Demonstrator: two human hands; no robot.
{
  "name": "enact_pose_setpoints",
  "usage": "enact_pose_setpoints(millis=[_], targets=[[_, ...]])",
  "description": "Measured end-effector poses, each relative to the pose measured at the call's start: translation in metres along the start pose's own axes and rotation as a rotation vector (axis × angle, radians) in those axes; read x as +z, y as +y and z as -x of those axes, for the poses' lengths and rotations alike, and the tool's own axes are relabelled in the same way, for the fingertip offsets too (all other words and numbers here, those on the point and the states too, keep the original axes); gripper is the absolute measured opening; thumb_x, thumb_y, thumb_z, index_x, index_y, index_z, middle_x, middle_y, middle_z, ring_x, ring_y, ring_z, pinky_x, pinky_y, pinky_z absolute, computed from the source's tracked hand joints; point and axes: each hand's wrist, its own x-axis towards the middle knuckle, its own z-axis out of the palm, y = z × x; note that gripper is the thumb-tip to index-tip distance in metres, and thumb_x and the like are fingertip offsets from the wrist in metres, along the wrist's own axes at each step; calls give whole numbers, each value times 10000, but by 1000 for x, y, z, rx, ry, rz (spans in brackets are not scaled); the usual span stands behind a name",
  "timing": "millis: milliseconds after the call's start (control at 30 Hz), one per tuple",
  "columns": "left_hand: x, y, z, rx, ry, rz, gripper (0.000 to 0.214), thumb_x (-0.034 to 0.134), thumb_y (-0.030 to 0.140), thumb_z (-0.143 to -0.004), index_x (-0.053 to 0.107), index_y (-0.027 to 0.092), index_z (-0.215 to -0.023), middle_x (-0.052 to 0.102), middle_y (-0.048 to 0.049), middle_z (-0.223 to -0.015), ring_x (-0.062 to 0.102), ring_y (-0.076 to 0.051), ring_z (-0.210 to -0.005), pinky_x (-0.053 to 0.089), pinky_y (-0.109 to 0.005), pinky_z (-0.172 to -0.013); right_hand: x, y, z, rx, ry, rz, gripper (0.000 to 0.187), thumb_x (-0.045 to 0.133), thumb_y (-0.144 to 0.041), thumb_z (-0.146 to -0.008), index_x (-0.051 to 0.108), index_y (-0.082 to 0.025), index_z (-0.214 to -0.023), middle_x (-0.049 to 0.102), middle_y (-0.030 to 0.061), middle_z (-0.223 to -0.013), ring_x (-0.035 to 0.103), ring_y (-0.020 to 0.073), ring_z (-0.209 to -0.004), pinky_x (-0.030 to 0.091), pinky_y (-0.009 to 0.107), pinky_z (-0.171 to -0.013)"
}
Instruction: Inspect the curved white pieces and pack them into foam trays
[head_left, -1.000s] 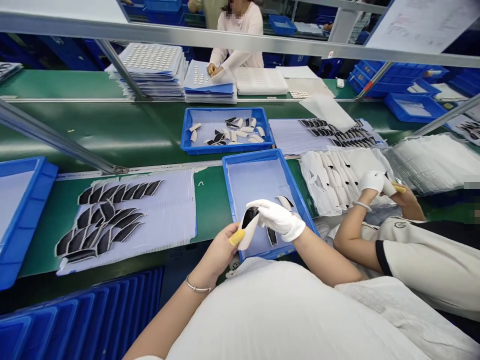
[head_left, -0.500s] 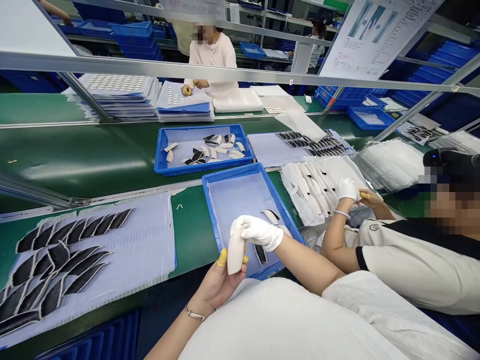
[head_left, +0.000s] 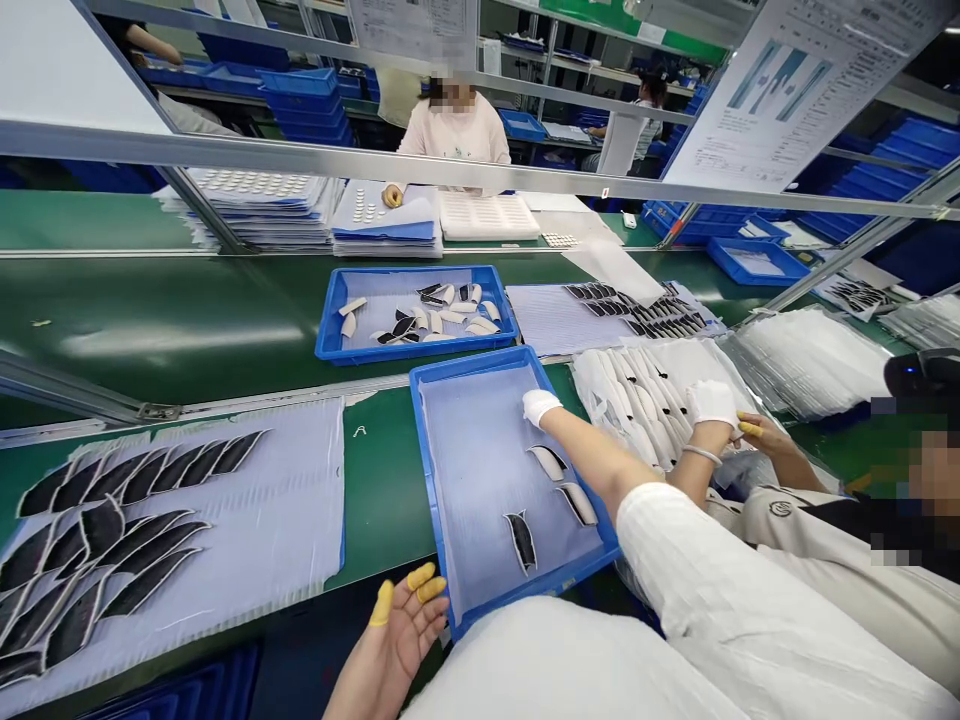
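Note:
My left hand [head_left: 407,618], with yellow finger cots on some fingertips, is open and holds nothing beside the near left corner of a blue tray [head_left: 429,470]. In a white glove, my right hand [head_left: 540,406] reaches over the tray's far right part. Its fingers point away from me and are hidden, so whether it holds anything does not show. Below it in the tray lie a white curved piece [head_left: 549,462] and a second white piece [head_left: 577,503]. A black piece with a pale edge [head_left: 520,542] lies nearer to me.
Black pieces [head_left: 150,530] lie in rows on a pale sheet at left. Another blue tray [head_left: 324,335] with mixed pieces stands behind. A co-worker's gloved hand [head_left: 711,402] works at right near bagged white pieces [head_left: 630,395]. A metal rail [head_left: 375,165] crosses ahead.
The white curved piece held between both hands has left my left hand. My right hand has moved forward to the tray's far right side; my left hand has dropped lower left and opened.

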Motion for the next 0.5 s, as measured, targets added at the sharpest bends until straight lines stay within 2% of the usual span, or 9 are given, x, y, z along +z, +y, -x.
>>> enact_pose_setpoints(millis=[133,267,367,433,500], targets=[[-33,-6,4,48,108,54,452,669,596,-814,728,239,-1085,759,-80,-1038,691,-239,-899,555,-340,-802,18,-10,-6,21,15,5,342,621,-316,-959,597,-115,-1235,615,115,-1225,636,223,-1053,551,419,-895],[-63,-8,13,89,177,50,453,635,598,-827,705,245,-1100,760,-88,-1064,696,-263,-933,562,-353,-796,11,-4,6,-8,100,-72,324,605,-305,-971,597,-106,-1227,612,109,-1226,634,201,-1043,539,409,-908],[-79,-10,19,103,199,24,473,561,591,-877,659,243,-1183,751,-92,-1084,699,-253,-952,558,-345,-804,14,4,36,-53,235,-179,320,587,-325,-978,601,-121,-1224,604,116,-1257,617,213,-1096,515,435,-952],[-83,-10,20,94,208,-18,465,506,551,-923,617,236,-1246,744,-93,-1085,701,-232,-942,548,-330,-809,29,6,66,-84,292,-264,308,590,-363,-969,634,-139,-1174,644,103,-1201,629,214,-1080,513,414,-947],[-80,-13,21,42,233,-113,435,433,492,-972,584,215,-1272,729,-103,-1104,702,-211,-926,539,-315,-809,52,7,97,-107,289,-347,294,644,-386,-923,682,-145,-1087,705,78,-1040,663,192,-965,518,338,-887]])
